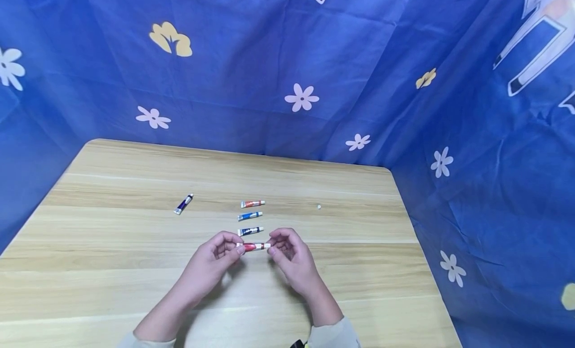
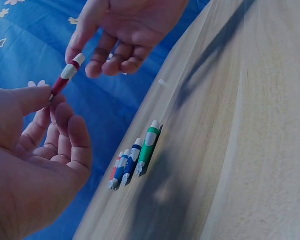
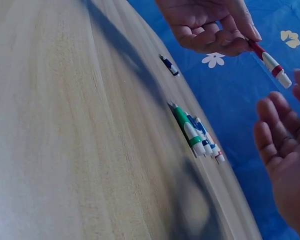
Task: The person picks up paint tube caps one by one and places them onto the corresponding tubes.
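Between the thumb and finger of my left hand [image 1: 212,260], a small red paint tube [image 1: 253,246] is pinched by its tail end, raised over the table. Its white cap [image 3: 284,80] points toward my right hand [image 1: 294,263]. The right hand's fingers are loosely bent beside the cap, with a small gap to it in the right wrist view. Lying in a row on the table are an orange-red tube [image 1: 253,203], a blue tube [image 1: 250,215], a dark blue tube [image 1: 250,231] and a green tube [image 2: 148,145]; the green one is hidden in the head view.
Apart from the row, a dark purple-blue tube [image 1: 183,204] lies slanted to the left. A tiny white piece [image 1: 319,206] sits to the right of the row. Blue patterned cloth [image 1: 251,88] hangs behind and beside the wooden table [image 1: 112,288].
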{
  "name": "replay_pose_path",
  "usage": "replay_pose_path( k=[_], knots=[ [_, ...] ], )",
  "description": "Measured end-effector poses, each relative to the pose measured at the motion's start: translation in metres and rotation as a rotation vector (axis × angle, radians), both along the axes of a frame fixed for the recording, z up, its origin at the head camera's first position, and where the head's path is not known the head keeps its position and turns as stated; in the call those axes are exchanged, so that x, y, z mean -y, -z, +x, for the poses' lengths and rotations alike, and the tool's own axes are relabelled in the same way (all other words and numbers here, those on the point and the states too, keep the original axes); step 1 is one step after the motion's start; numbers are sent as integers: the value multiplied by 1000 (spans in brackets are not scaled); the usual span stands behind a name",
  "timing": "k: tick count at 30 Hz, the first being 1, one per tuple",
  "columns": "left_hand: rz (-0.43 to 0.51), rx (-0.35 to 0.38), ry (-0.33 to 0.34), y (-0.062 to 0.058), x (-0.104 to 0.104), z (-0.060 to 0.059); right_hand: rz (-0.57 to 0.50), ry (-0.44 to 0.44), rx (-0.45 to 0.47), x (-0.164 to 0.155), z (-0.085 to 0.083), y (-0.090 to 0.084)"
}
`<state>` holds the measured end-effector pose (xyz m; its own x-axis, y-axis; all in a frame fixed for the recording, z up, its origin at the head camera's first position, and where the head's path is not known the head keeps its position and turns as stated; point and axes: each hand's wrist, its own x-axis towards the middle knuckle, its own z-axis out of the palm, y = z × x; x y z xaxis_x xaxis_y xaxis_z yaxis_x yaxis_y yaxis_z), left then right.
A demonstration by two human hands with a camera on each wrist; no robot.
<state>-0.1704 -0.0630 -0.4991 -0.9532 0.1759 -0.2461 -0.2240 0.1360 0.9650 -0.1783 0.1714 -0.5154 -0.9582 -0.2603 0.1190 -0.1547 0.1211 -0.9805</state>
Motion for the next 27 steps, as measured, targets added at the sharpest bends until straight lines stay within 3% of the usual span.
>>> replay_pose_path(
  k=[9, 22, 27],
  knots=[
    [12, 19, -6, -4, 0, -1, 45, 89, -75, 0, 0, 1],
    [32, -16, -13, -4, -2, 1, 55, 137, 92, 1, -3, 1],
    [-55, -64, -31, -3, -3, 1, 55, 136, 139, 6, -5, 3]
  ],
)
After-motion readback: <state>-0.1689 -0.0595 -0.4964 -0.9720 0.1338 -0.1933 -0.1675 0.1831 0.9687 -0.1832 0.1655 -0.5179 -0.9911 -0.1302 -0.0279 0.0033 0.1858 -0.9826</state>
